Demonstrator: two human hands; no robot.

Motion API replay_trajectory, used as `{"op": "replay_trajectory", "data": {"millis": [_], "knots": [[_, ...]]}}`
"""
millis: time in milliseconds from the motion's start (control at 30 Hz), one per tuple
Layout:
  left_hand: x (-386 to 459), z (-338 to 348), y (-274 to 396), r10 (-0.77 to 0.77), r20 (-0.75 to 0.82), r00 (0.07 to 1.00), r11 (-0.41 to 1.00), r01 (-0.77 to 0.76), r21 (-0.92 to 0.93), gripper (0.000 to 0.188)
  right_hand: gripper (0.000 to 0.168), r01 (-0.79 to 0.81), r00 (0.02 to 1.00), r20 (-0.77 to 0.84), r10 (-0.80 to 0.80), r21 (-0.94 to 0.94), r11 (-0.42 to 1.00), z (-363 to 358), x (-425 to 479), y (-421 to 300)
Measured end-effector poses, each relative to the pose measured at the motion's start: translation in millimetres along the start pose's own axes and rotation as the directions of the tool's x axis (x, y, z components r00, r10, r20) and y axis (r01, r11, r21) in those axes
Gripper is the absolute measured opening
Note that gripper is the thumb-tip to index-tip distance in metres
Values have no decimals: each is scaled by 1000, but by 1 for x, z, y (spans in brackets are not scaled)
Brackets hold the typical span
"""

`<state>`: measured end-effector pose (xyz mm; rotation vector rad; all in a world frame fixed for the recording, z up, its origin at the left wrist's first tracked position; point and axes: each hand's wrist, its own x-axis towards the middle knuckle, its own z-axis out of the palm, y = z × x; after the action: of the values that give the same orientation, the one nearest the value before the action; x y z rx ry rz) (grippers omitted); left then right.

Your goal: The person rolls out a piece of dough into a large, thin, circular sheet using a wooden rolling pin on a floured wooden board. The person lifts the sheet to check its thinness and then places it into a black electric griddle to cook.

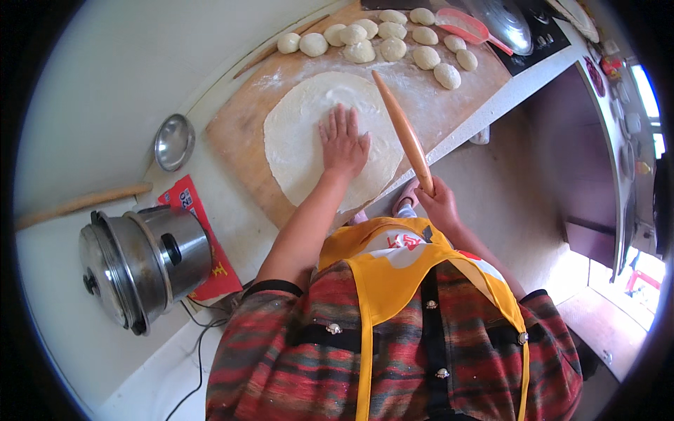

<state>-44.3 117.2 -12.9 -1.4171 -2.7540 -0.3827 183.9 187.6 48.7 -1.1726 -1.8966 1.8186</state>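
My left hand [344,141] lies palm down on a large round sheet of rolled dough [295,142], its fingers a little apart. Loose flour dusts the sheet just beyond my fingertips. In my right hand [440,204] is the near end of a tapered wooden rolling pin [401,123], which points away from me over the sheet's right edge. Under the dough is a floured wooden board [237,142]. Several dough balls [393,49] sit in a cluster along the board's far side.
A pink plastic scoop [463,25] with flour lies beside the dough balls, near a metal lid [500,23] on a black stove. Another wooden rod [274,50] rests along the board's far edge. At the left are a metal bowl [175,142] and a lidded steel electric pot [152,263].
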Motion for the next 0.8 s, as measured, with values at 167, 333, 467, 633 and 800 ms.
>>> {"op": "replay_trajectory", "data": {"millis": [167, 333, 467, 633, 800], "knots": [[13, -7, -42, -209, -121, 970, 855, 121, -504, 57, 22, 58, 996, 88, -23, -414, 908, -4, 17, 15], [56, -75, -63, -359, -350, 865, 825, 118, -553, 50, 23, 115, 979, 205, -14, -486, 866, 24, 31, 10], [64, -57, -45, -59, -424, 904, 945, -86, -315, 48, 23, 248, 946, 318, -68, -569, 784, 43, 27, 2], [20, -24, -40, 139, -151, 979, 967, -167, -193, 54, 23, 288, 938, 334, -98, -586, 757, 60, 10, 23], [-75, -48, -91, 200, 29, 979, 970, -194, -150, 53, 26, 384, 871, 485, -76, -578, 720, 81, -11, 28]]}}
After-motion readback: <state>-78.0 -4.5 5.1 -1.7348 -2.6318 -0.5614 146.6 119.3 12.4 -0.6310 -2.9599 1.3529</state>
